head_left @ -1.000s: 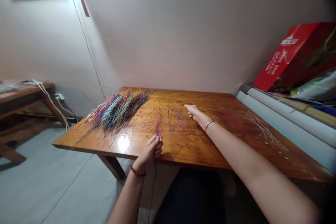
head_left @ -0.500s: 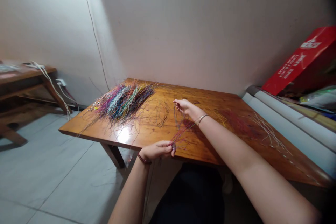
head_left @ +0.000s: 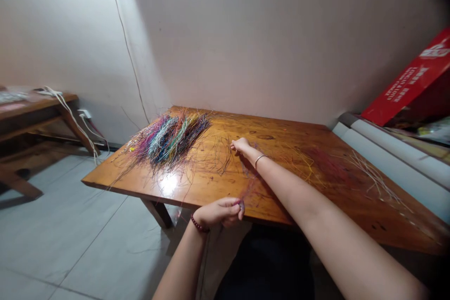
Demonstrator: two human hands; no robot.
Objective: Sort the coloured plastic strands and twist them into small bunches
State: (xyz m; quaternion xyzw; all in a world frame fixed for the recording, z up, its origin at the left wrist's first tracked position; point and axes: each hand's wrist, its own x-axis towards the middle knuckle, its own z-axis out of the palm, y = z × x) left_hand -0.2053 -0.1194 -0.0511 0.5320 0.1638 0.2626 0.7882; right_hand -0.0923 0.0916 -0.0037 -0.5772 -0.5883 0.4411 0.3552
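Near the front edge of the wooden table (head_left: 225,187), my left hand (head_left: 225,211) is closed on a bunch of red and purple threads (head_left: 249,191). Farther in, over the middle of the table, my right hand (head_left: 241,146) has its fingers pinched together; dark threads hang or lie just below it, and whether it grips any is too small to tell. Thin dark threads (head_left: 221,152) lie to its left. A big pile of multicoloured threads (head_left: 176,136) covers the table's left part.
Yellow threads (head_left: 302,164), red threads (head_left: 328,161) and white strands (head_left: 376,178) lie on the right part. Beyond the right edge are white rolls (head_left: 393,150) and a red box (head_left: 408,79). A wooden bench (head_left: 38,108) with cables stands at the left.
My right hand has moved slightly down and left against the table, near the dark threads. The view has shifted a little; my left hand still holds its bunch.
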